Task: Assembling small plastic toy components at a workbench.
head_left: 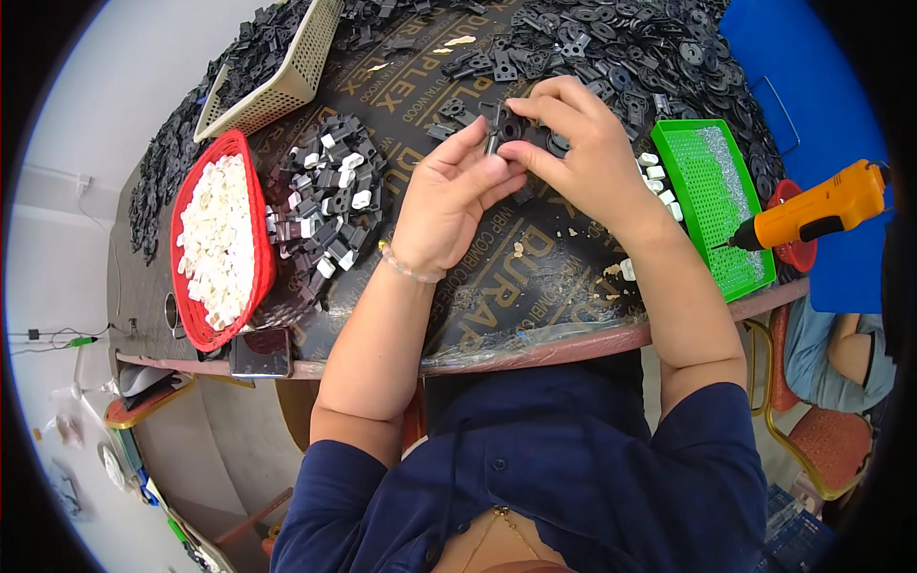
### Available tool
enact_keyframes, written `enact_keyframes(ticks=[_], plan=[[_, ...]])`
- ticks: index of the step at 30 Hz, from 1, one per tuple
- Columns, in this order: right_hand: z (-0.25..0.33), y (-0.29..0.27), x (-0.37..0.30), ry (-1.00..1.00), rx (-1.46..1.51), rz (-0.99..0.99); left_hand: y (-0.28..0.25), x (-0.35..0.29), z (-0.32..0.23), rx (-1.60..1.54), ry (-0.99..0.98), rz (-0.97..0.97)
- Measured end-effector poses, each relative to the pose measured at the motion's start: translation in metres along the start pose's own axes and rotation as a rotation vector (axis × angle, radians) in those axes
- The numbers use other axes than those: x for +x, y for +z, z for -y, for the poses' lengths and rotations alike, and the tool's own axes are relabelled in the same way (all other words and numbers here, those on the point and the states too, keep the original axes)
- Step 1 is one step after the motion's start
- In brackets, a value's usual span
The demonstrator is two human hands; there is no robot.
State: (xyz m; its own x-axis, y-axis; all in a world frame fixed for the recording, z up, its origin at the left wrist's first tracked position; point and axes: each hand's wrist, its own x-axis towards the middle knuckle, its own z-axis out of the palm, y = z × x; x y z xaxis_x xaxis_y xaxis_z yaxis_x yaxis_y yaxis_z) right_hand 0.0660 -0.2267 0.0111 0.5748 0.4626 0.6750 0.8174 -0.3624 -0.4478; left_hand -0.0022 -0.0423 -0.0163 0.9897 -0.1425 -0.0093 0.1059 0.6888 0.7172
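Above the middle of the table, my left hand (445,196) and my right hand (585,143) meet fingertip to fingertip. Between them is a small black plastic part (513,125) with a rounded end. My left thumb and forefinger pinch a narrow, shiny dark piece of it, while my right thumb and forefinger grip the rounded end. Whether this is one part or two joined pieces I cannot tell. To the left lies a heap of black parts with white blocks (334,196). Several loose white blocks (656,178) sit by my right forearm.
Piles of black plastic parts (659,72) cover the far side. A cream basket (287,91) and a red basket (261,239) of white pieces stand left, near a phone (261,354). At right, an orange electric screwdriver (817,207) overhangs a green tray (673,158) of screws. Another person sits right.
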Motion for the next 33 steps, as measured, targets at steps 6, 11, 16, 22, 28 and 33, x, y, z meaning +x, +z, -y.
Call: enact_keyframes(ticks=[6, 11, 16, 22, 28, 33], plan=[[-0.013, -0.013, 0.004, 0.398, 0.523, 0.284, 0.008, -0.001, 0.009, 0.591, 0.203, -0.031], [-0.009, -0.019, 0.006, 0.353, 0.464, 0.327, 0.006, -0.004, 0.003, 0.874, 0.193, -0.095], [-0.005, -0.042, 0.011, 0.595, 0.216, 0.351, 0.013, -0.006, -0.005, 0.823, 0.114, -0.125], [-0.035, -0.040, -0.012, 0.528, -0.624, 0.753, -0.017, 0.007, -0.001, 0.079, 0.147, -0.138], [-0.043, -0.031, -0.019, 0.381, -0.478, 0.503, 0.000, 0.006, -0.009, 0.008, 0.107, -0.211], [-0.009, -0.007, 0.002, 0.526, 0.349, 0.135, -0.010, 0.007, -0.008, 0.037, 0.114, -0.184]])
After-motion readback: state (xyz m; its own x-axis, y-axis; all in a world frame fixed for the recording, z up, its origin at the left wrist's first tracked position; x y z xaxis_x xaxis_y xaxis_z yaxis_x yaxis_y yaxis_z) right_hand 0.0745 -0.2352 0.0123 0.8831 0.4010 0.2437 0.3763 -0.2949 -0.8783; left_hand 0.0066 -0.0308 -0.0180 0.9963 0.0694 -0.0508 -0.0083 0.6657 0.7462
